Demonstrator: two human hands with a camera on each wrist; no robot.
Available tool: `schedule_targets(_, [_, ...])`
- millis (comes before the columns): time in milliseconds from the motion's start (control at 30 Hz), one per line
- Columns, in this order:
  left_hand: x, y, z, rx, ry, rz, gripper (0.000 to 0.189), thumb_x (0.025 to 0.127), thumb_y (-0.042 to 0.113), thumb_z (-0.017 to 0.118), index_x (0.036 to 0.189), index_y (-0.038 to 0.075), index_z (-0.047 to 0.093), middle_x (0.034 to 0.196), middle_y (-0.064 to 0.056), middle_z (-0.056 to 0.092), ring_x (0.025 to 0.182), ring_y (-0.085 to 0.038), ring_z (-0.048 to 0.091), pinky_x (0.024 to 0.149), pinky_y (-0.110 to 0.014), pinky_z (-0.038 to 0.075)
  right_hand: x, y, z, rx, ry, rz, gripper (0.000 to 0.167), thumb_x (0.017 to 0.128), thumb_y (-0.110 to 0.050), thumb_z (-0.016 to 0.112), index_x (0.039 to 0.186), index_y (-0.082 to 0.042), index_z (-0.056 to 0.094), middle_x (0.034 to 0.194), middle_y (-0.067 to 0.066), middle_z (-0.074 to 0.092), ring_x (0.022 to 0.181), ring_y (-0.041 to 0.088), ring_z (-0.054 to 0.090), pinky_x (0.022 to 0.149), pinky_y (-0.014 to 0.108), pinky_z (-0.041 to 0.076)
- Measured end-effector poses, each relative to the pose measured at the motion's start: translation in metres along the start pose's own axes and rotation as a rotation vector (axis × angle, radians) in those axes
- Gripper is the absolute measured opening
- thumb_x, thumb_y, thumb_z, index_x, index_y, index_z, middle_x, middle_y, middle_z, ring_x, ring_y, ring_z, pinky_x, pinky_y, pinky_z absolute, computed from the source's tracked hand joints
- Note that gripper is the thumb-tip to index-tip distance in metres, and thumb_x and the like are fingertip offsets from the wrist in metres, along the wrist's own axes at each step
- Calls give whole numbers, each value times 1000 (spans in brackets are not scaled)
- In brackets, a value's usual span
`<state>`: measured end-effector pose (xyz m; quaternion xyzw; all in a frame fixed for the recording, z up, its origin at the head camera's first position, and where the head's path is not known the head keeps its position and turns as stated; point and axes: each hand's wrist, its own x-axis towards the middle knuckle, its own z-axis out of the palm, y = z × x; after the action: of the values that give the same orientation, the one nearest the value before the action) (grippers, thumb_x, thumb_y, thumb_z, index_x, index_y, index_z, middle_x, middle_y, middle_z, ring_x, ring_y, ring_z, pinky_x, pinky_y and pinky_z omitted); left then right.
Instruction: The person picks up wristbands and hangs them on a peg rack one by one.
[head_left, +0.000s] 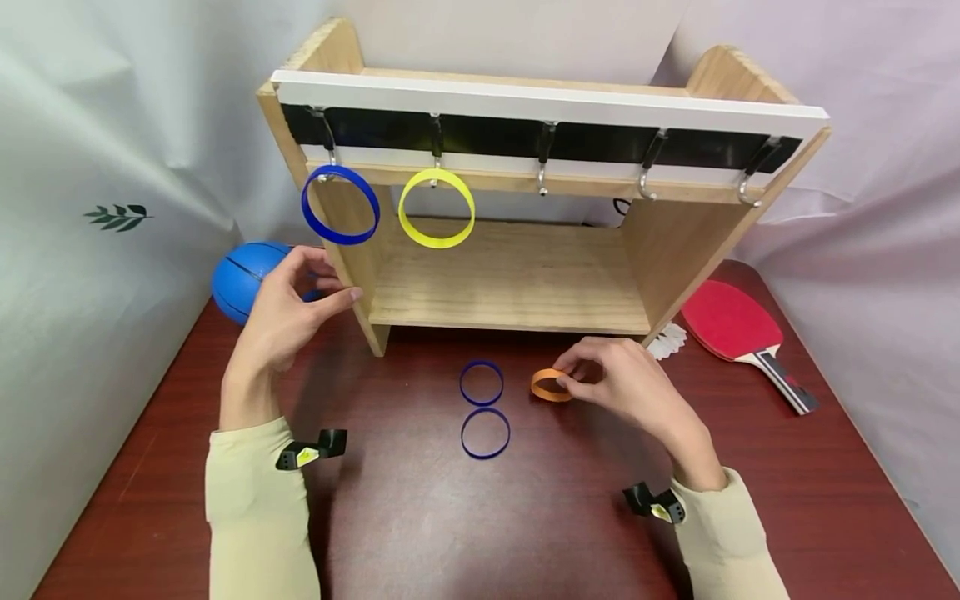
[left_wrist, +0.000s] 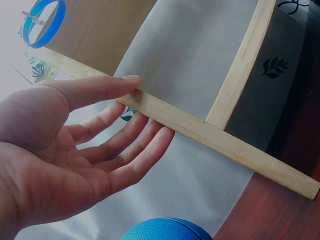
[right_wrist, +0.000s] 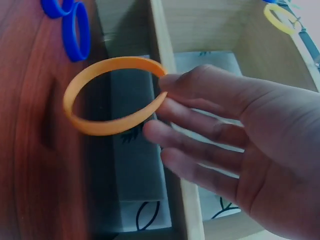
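My right hand (head_left: 626, 383) pinches an orange wristband (right_wrist: 75, 95) between thumb and fingertips, and the band is held out above the dark red tabletop. Two dark blue wristbands (head_left: 482, 383) lie one before the other on the table, left of that hand. With thumb and fingers on either side, my left hand (head_left: 288, 312) holds the left side panel of a wooden shelf (head_left: 510, 275). From hooks along the shelf's front rail hang a blue wristband (head_left: 307, 212) at the far left and a yellow wristband (head_left: 405, 221) on the neighbouring hook.
Three more hooks (head_left: 543, 167) on the rail carry no band. A blue ball (head_left: 240, 279) sits behind my left hand. Right of the shelf are a red table tennis paddle (head_left: 731, 317) and a white shuttlecock (head_left: 667, 342). Pale cloth (head_left: 97, 292) surrounds the table.
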<state>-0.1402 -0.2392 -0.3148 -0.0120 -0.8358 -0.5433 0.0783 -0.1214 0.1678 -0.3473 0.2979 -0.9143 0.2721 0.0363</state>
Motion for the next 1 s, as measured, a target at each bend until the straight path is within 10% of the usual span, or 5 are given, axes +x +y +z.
schedule_targets(233, [3, 4, 2, 7, -12, 10, 49, 86, 22, 78, 125, 11, 50, 117, -5, 52, 105, -21, 54, 76, -23, 53, 3, -14, -12, 344, 138, 24, 16, 84, -18, 79, 99, -22, 74, 85, -9, 70, 73, 9, 66, 60, 26, 53])
schedule_targets(600, [1, 5, 2, 4, -8, -2, 50, 86, 24, 78, 124, 11, 49, 116, -5, 52, 106, -20, 51, 75, -22, 52, 44, -67, -52, 1168, 481, -67, 24, 85, 9, 70, 109, 12, 65, 98, 24, 66, 80, 31, 65, 56, 38, 57])
schedule_targets(1000, [-1, 3, 0, 3, -5, -5, 48, 86, 22, 78, 123, 11, 50, 116, -5, 52, 106, -20, 53, 76, -21, 52, 70, -81, -59, 1353, 605, -33, 29, 88, -2, 72, 114, 8, 65, 106, 23, 65, 85, 32, 66, 58, 34, 57])
